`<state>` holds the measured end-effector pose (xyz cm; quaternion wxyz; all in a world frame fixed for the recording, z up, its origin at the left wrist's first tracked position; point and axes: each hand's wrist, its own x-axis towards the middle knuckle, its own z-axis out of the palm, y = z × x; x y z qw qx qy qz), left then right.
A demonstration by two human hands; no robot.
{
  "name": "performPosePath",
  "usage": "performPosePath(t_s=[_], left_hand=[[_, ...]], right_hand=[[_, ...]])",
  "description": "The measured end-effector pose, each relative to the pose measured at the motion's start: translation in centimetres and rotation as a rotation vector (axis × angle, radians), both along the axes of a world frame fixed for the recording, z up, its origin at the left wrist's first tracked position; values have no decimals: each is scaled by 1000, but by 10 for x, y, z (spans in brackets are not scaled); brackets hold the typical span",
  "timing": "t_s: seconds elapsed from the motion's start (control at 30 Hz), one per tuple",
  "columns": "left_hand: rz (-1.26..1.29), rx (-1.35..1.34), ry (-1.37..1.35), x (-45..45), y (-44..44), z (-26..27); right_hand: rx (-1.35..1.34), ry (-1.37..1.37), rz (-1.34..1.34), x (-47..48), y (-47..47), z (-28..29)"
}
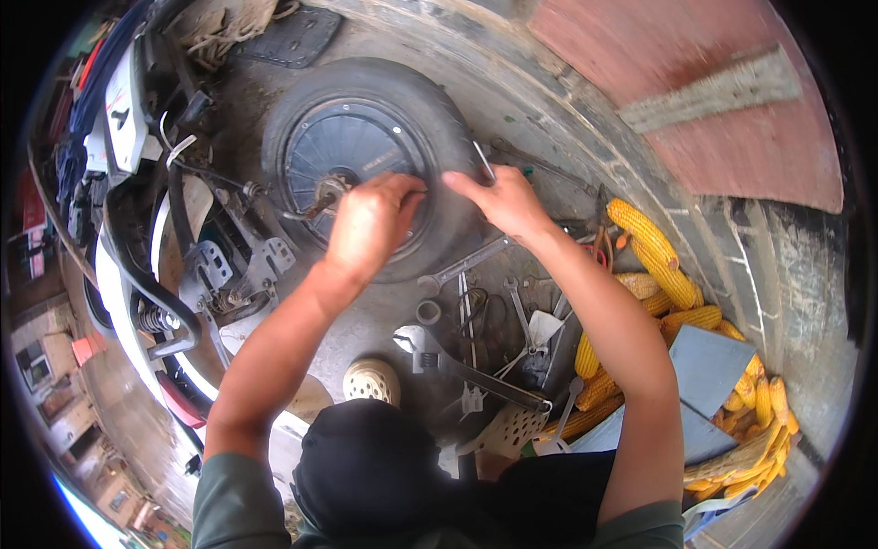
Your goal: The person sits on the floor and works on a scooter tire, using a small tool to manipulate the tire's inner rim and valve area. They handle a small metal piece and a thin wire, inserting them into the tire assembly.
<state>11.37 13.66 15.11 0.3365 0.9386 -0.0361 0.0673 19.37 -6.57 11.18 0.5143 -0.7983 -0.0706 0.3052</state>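
A scooter-type wheel with a black tyre (439, 110) lies on the floor, its dark hub motor cover (343, 141) facing up. My left hand (374, 216) is over the cover, fingertips pinched together near the rim. Whether they hold something small, I cannot tell. The hub's axle (322, 204), with a cable beside it, sticks up left of that hand. My right hand (504, 202) is at the tyre's right side, gripping a slim metal tool (484, 161) whose shaft points up past the tyre; its other end is hidden in the hand.
A partly stripped scooter frame (185, 274) stands at left. An adjustable wrench (473, 374), a large wrench (473, 261), a smaller wrench (518, 312) and a roll of tape (429, 312) lie on the floor. Corn cobs (651, 254) are heaped at right, against a wall (748, 267).
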Motion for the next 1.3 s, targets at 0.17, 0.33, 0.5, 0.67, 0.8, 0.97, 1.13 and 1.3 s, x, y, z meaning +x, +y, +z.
performPosePath(t_s=[0.17,0.33,0.5,0.67,0.8,0.97,1.13,1.3], left_hand=[[-76,178,43,8,7,7],[-211,294,54,17,8,13],[-402,503,58,31,5,20],[-456,671,135,46,-3,24],[-502,743,171,54,-9,29],[-526,773,178,56,-4,30],[-564,864,132,55,-10,34],[-523,603,86,55,-1,29]], right_hand=[[-71,-78,33,1,-1,-16],[-152,-85,47,3,1,-8],[-124,-96,-25,1,4,-10],[-136,-93,-14,2,7,-9],[-140,-58,10,3,6,-6],[-153,-47,22,2,5,4],[-148,-86,5,3,5,-3],[-135,-93,-1,2,5,-5]])
